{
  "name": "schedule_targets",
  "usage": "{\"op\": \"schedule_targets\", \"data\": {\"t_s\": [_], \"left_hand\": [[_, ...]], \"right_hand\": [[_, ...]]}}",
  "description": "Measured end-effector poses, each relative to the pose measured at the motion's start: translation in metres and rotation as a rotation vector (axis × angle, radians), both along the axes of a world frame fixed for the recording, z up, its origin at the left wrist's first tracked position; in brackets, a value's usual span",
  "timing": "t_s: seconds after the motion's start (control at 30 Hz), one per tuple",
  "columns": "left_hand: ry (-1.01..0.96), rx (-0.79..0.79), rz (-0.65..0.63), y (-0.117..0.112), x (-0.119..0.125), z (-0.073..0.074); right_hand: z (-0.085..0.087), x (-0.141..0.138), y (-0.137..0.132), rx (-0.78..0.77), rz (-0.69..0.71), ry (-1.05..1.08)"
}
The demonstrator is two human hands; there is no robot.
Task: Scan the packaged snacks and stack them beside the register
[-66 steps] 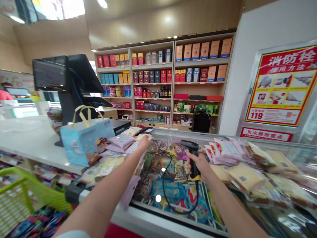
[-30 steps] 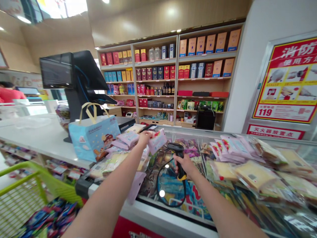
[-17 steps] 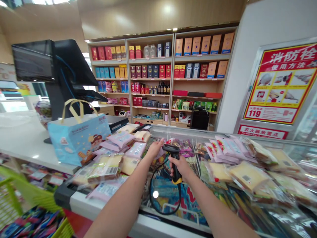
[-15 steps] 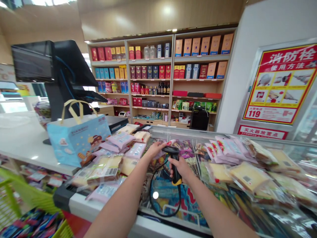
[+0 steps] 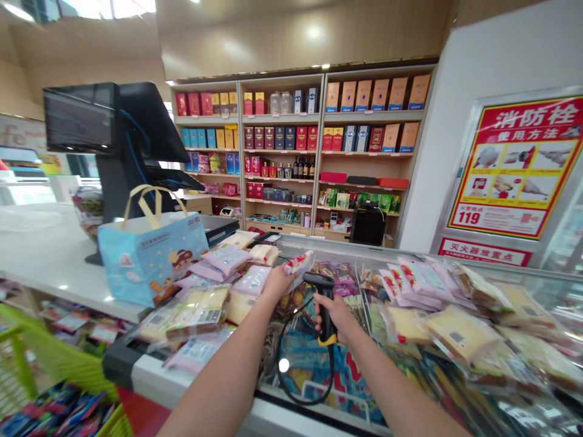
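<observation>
My left hand [image 5: 277, 284] grips a pink-and-white wrapped packet [image 5: 292, 267] by its lower end, holding it up over the glass-topped freezer [image 5: 282, 419]. A little to the right, my right hand [image 5: 336, 315] is closed around the handle of a black-and-yellow handheld barcode scanner [image 5: 322, 308]. Its head points up and back, close to the packet but apart from it. A black coiled cable [image 5: 300, 370] hangs from the scanner over the glass. Wrapped pale snack cakes [image 5: 458, 335] and pink packets [image 5: 226, 260] lie heaped on both sides of my hands.
A light-blue paper gift bag [image 5: 152, 260] stands on the white counter [image 5: 45, 261] beside a black point-of-sale terminal [image 5: 113, 136]. Behind are wooden shelves of boxed goods [image 5: 291, 139]. A lime-green basket [image 5: 27, 358] sits low left; a red-and-yellow poster [image 5: 514, 167] hangs right.
My left hand has drawn back down and left from the scanner, bringing the packet into fuller view. The scanner stays in my right hand, and the view has shifted slightly.
</observation>
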State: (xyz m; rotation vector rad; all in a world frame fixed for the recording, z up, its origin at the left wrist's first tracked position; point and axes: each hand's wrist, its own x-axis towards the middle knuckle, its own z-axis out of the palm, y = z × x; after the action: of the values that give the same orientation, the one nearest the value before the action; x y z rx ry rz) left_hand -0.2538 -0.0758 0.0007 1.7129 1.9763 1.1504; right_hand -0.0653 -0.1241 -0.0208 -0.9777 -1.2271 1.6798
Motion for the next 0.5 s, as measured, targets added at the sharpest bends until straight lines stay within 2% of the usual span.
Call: {"op": "schedule_targets", "data": {"t_s": [0.07,0.13,0.2,0.27,0.4,0.5], "left_hand": [[-0.292,0.038,0.159,0.004,-0.005,-0.003],[-0.731,0.078,0.220,0.009,-0.008,-0.006],[-1.121,0.113,0.211,0.014,-0.008,-0.009],[-1.408,0.186,0.128,0.016,-0.004,-0.012],[-1.778,0.293,-0.099,0.017,0.008,-0.016],[-1.848,0.277,-0.148,0.016,0.015,-0.020]], "right_hand": [[0.003,0.000,-0.002,0.005,-0.019,-0.004],[0.006,0.000,-0.004,0.010,-0.050,0.017],[0.009,-0.001,-0.007,0.016,-0.062,0.034],[0.011,-0.002,-0.011,0.033,-0.037,0.023],[0.015,-0.004,-0.018,0.087,0.029,-0.036],[0.017,-0.005,-0.021,0.123,0.024,-0.019]]}}
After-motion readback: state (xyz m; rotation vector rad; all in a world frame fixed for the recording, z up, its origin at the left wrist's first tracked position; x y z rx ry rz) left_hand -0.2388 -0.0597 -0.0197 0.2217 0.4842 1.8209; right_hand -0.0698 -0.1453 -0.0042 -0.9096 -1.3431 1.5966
